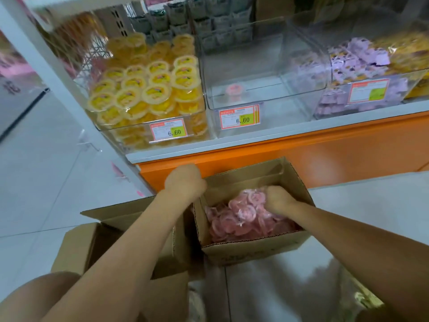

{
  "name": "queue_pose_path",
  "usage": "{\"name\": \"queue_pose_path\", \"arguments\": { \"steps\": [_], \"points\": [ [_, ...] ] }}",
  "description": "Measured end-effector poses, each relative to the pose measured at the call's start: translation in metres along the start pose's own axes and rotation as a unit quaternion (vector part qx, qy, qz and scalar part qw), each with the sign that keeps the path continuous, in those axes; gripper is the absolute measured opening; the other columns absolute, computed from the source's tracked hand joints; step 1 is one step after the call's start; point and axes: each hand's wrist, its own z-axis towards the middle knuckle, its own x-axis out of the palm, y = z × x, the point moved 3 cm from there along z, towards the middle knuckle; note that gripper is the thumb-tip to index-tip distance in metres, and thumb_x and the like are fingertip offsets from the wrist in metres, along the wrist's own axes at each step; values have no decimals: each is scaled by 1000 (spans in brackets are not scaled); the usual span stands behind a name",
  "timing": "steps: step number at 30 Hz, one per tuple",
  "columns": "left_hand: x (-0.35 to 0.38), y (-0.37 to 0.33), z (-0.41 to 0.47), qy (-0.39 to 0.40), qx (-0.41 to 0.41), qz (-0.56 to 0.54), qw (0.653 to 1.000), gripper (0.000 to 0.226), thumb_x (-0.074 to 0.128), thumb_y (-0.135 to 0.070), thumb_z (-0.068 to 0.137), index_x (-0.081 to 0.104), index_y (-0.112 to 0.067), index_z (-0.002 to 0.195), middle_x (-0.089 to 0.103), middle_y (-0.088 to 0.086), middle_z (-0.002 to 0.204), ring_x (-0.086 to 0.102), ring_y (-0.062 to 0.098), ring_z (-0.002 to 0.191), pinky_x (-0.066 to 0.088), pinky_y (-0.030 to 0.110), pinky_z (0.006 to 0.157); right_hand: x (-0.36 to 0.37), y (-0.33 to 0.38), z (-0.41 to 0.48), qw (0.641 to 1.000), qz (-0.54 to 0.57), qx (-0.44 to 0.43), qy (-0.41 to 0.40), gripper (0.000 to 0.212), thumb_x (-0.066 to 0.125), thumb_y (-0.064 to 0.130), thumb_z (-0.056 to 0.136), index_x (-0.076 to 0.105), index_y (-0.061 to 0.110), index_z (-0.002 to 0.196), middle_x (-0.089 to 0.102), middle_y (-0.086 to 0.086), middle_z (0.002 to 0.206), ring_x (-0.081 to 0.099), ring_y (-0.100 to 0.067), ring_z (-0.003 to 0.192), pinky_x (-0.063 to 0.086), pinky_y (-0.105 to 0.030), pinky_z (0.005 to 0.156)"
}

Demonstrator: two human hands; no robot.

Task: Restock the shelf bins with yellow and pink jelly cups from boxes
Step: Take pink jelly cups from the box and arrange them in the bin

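A cardboard box [253,248] on the floor holds several pink jelly cups [234,219]. My right hand [277,199] is down inside it, fingers curled round some of the pink cups. My left hand [184,181] grips the box's far left corner. On the shelf above, the left clear bin [148,126] is heaped with yellow jelly cups [141,89]. The middle clear bin [267,77] holds a single pink cup [234,89].
A second, open cardboard box [99,238] stands to the left, under my left forearm. A right-hand bin [362,89] holds purple packets. Orange shelf base [301,154] runs behind the box. White tiled floor lies left and right. My knee [34,296] shows at bottom left.
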Motion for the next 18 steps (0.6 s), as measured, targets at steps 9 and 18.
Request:
{"name": "queue_pose_path", "arguments": {
  "steps": [9, 18],
  "points": [
    [155, -41, 46, 255, -200, -491, 809, 20, 56, -18, 93, 63, 0, 100, 65, 12, 80, 64, 20, 54, 59, 34, 59, 2, 17, 16, 942, -274, -192, -19, 56, 45, -9, 87, 43, 11, 139, 47, -12, 137, 47, -32, 122, 46, -43, 96],
    [166, -54, 74, 245, -216, -579, 748, 21, 53, -11, 95, 55, -6, 75, 55, 4, 59, 53, 7, 35, 45, 17, 35, -24, -6, 5, 983, -166, -70, -18, 27, 44, -3, 88, 67, 6, 99, 69, -14, 102, 66, -29, 90, 50, -35, 73]
  ]
}}
